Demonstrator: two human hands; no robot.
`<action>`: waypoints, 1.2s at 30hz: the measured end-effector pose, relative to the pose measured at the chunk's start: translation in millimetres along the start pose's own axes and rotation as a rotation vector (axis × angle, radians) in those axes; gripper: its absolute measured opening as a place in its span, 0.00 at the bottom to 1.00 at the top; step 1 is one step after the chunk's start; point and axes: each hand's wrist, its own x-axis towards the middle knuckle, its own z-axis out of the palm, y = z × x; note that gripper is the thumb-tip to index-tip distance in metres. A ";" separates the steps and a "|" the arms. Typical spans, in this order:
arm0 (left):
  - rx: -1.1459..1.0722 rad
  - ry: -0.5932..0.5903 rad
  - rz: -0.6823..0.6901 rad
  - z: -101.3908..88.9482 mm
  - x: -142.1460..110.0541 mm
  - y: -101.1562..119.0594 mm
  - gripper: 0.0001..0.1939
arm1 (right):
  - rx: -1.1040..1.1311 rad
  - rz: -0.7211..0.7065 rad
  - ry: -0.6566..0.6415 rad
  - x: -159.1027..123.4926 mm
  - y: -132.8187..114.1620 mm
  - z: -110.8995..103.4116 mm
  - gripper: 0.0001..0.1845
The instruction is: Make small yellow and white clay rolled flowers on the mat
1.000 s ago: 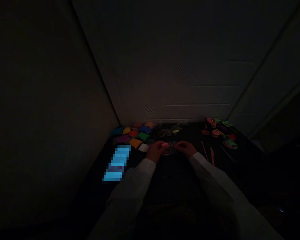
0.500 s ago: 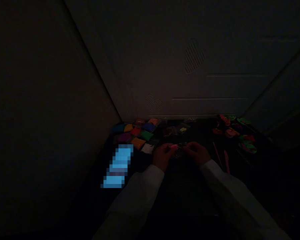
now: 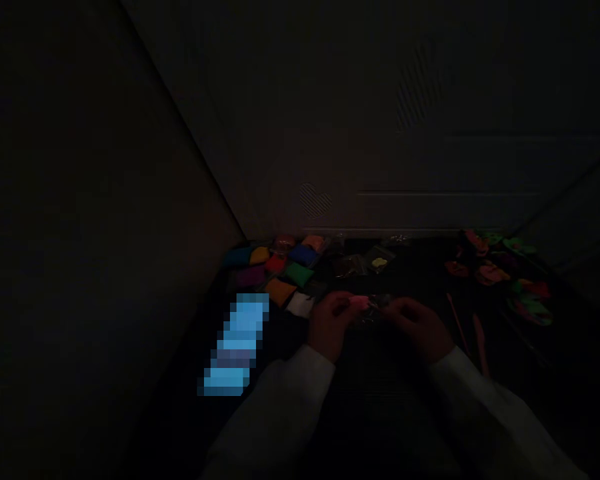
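Note:
In dim light, my left hand (image 3: 331, 325) pinches a clear plastic bag with a bright pink lump (image 3: 359, 303) inside, which looks like modelling clay. Opposite it, my right hand (image 3: 419, 325) has its fingertips closed at the bag's other end (image 3: 380, 303). The bag is held between both hands just above the dark table. Close to my left hand lies a white packet (image 3: 300, 304). To the right of my right hand are a thin pink stick (image 3: 459, 322) and a pink plastic knife (image 3: 479, 345).
Several coloured packets, such as an orange one (image 3: 279, 291) and a green one (image 3: 299, 274), lie at the back left. A lit, blurred phone (image 3: 236, 345) rests at the left. Colourful shaped pieces (image 3: 493, 272) sit at the back right. A wall panel (image 3: 340, 133) stands behind.
The view has shifted a little, so the table things appear farther right and slightly lower. Both hands still hold the bag, with my right hand drawn a little farther from my left.

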 end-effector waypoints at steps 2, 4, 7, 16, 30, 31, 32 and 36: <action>-0.004 -0.005 -0.015 0.1 -1.1 -0.4 0.12 | 0.041 0.026 0.015 -1.8 -1.6 0.0 0.14; -0.014 -0.009 -0.033 -0.6 -1.4 -1.6 0.12 | 0.071 0.050 0.041 -3.7 -3.4 0.4 0.19; -0.046 -0.011 -0.063 -2.6 -0.4 -2.8 0.12 | 0.084 0.060 0.031 -6.6 -7.8 1.8 0.20; -0.240 -0.054 -0.159 -4.5 2.8 -2.8 0.11 | 0.058 -0.076 -0.027 -10.1 -15.1 2.4 0.09; -0.160 0.043 -0.179 -3.5 2.2 -10.9 0.16 | -0.717 -0.071 0.201 14.3 1.3 -21.4 0.15; -0.150 0.050 -0.171 -3.2 2.0 -11.3 0.16 | -0.810 -0.057 0.244 22.6 2.1 -29.6 0.14; -0.139 0.052 -0.164 -3.0 1.8 -11.6 0.16 | -0.861 -0.049 0.277 31.0 2.3 -38.0 0.14; -0.089 0.029 -0.154 -2.2 0.4 -9.9 0.13 | -1.022 -0.069 0.403 60.4 -4.1 -59.8 0.19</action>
